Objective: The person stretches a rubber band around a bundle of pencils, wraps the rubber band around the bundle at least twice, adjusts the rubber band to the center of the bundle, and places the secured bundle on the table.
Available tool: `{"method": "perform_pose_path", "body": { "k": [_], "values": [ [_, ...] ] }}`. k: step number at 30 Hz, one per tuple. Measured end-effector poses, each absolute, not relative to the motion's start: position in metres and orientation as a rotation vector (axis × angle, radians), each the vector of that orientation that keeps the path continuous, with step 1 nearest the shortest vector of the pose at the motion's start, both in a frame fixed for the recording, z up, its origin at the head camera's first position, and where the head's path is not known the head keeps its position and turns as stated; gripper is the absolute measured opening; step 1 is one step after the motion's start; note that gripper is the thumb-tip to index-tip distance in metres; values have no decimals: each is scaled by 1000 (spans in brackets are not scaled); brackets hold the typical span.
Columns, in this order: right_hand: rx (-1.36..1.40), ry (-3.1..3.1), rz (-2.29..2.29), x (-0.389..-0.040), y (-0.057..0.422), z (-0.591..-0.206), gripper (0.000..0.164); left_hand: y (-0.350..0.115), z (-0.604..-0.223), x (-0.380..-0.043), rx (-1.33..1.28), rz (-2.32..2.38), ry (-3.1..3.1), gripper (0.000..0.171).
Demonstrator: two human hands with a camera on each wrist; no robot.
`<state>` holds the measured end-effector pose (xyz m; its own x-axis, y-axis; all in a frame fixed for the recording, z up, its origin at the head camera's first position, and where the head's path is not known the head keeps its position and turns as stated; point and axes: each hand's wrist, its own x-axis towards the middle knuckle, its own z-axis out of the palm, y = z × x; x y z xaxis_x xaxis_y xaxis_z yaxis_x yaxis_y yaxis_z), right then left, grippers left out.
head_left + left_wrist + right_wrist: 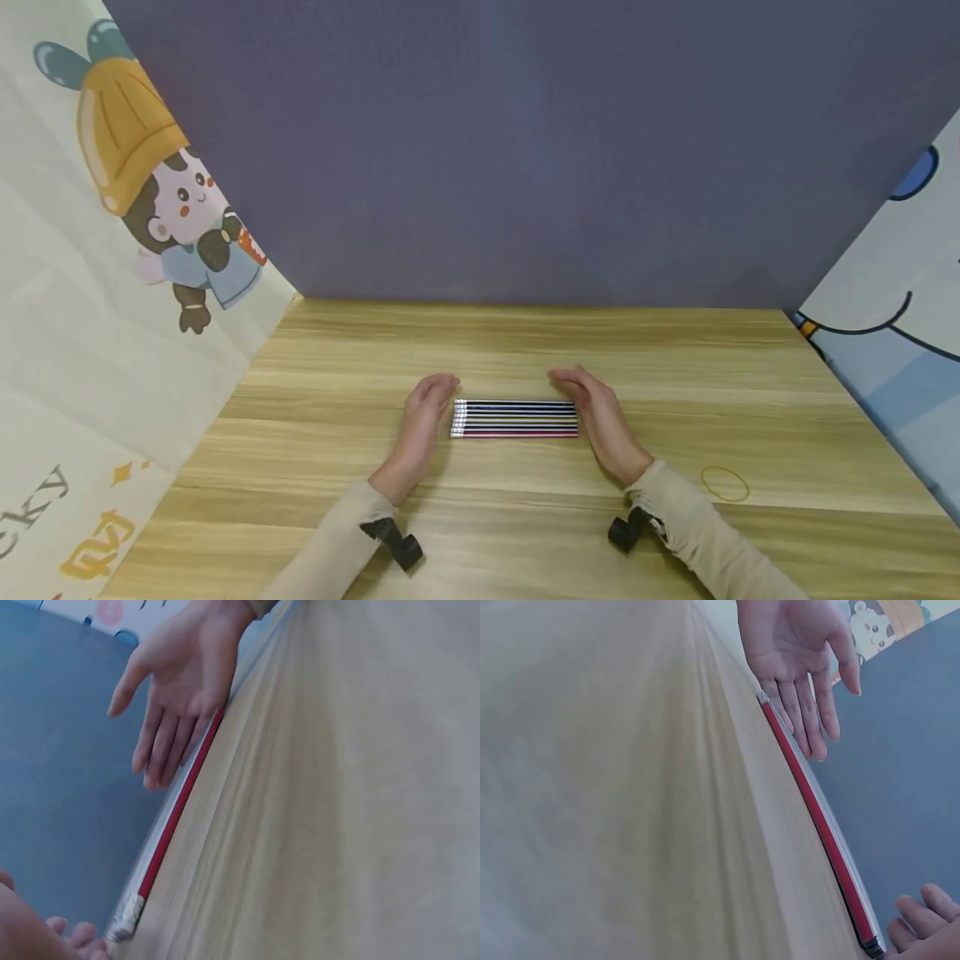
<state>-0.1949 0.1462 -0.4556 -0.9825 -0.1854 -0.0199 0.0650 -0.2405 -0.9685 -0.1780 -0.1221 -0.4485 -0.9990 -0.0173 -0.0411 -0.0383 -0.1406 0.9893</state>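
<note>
Several striped pencils (517,419) lie side by side in a flat row on the wooden table, their silvery ends to the left. A red pencil (176,814) forms the near edge of the row. My left hand (423,421) stands on its edge just beyond the silvery ends, palm facing inward, fingers straight. At the opposite ends, my right hand (603,421) is also upright with its palm toward the pencils, fingers extended and right at the tips. Neither hand is curled round anything.
A yellow rubber band (725,484) lies on the table (525,508) to the right of the right forearm. A dark grey panel (525,150) rises behind the table's back edge. Cloths with cartoon prints (180,200) hang at both sides.
</note>
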Motion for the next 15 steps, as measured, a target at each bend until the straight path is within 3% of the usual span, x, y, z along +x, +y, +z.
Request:
{"method": "perform_pose_path", "body": {
  "k": [7,15],
  "values": [
    [-164,1776,-2406,-193,147,-462,69,-120,-459,-180,51,2440,1907,49],
    [-111,1827,-2443,-184,139,-463,68,-104,-462,-170,-86,2508,2041,45]
  ]
}}
